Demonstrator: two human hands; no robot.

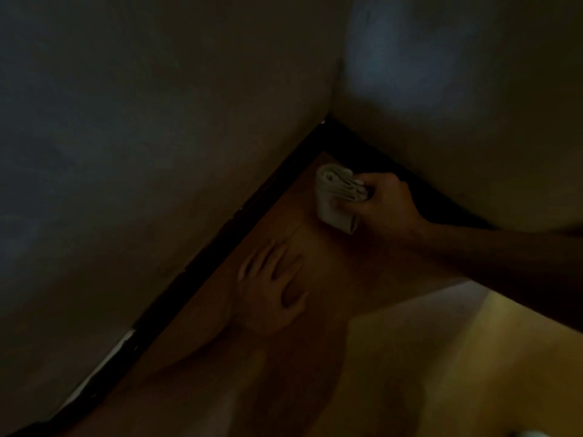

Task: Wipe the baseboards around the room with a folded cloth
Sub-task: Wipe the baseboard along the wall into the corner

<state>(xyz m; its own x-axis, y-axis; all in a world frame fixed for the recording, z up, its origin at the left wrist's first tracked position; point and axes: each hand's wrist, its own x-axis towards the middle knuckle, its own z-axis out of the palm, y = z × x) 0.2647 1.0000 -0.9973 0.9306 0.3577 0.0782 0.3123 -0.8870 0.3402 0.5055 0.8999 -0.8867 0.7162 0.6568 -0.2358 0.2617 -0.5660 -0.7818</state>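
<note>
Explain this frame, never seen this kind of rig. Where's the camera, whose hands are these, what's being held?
There is no machine here. A person wears one wide-angle camera on the head, and it looks forward and down, so you see their own two bare hands from above. The picture is dim.

The view is a room corner where two walls meet. The dark strip along the bottom of them is the baseboard, and below it is the brownish floor.

The right hand reaches in from the right and grips a pale folded cloth, held low near the corner. Whether the cloth touches the baseboard cannot be told from here.

The left hand lies flat on the floor beside the baseboard with fingers spread, holding nothing. It is probably bracing the person.
</note>
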